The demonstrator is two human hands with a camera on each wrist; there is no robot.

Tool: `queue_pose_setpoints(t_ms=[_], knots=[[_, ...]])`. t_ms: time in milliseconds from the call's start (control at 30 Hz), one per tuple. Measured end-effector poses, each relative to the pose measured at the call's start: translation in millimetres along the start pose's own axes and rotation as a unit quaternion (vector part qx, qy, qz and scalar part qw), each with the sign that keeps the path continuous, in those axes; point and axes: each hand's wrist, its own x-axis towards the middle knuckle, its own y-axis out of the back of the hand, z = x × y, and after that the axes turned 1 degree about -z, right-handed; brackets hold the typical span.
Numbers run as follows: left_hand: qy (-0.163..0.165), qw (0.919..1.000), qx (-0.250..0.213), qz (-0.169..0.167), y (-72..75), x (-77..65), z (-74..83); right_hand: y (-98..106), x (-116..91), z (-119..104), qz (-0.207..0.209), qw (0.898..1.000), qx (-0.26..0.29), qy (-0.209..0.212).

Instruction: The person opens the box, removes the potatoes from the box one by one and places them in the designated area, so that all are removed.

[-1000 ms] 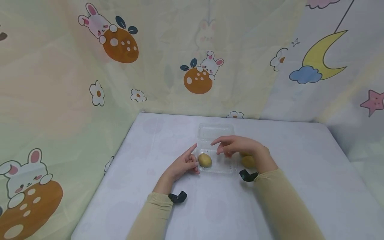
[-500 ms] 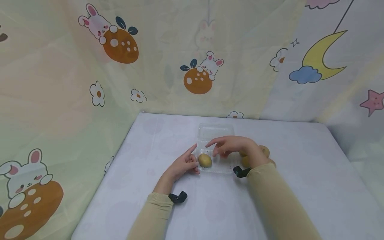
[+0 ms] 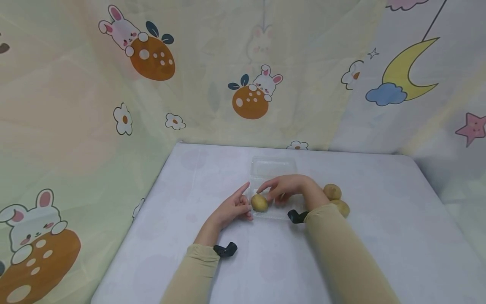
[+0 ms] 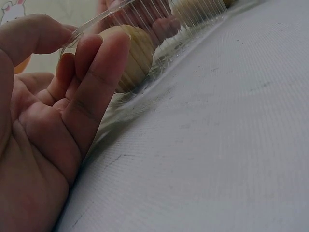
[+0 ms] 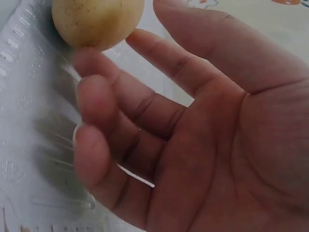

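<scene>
A clear plastic clamshell container (image 3: pixel 279 214) lies on the table with its lid (image 3: pixel 273 166) folded back. One potato (image 3: pixel 259 203) sits inside at the left end. My left hand (image 3: pixel 229 210) is at that end wall, thumb and fingers pinching the rim (image 4: pixel 91 22) in the left wrist view, its index finger pointing away along the side. Over the container, my right hand (image 3: pixel 286 188) reaches toward the potato. In the right wrist view its fingers are loosely bent, with fingertips right at the potato (image 5: pixel 99 21) and nothing in the palm.
Two more potatoes (image 3: pixel 332 191) lie on the table right of the container, beside the right forearm. The white-covered table (image 3: pixel 197 177) ends at a patterned cloth backdrop (image 3: pixel 205 84). Each wrist carries a small black camera (image 3: pixel 225 250).
My right hand has moved left and slightly down, up to the potato in the container. Its forearm has uncovered the two potatoes on the right. My left hand stays in place.
</scene>
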Motion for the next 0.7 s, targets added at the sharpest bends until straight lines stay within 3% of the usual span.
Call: queue_pose_setpoints(t_ms=[333, 700], knots=[[0.001, 1.0000, -0.002, 0.003, 1.4, 0.5, -2.4, -1, 9, -6, -0.022, 0.999, -0.022, -0.033], [0.003, 1.0000, 0.000, 0.001, 0.6, -0.1, -1.4, -3, 16, -6, -0.052, 0.998, -0.005, -0.034]])
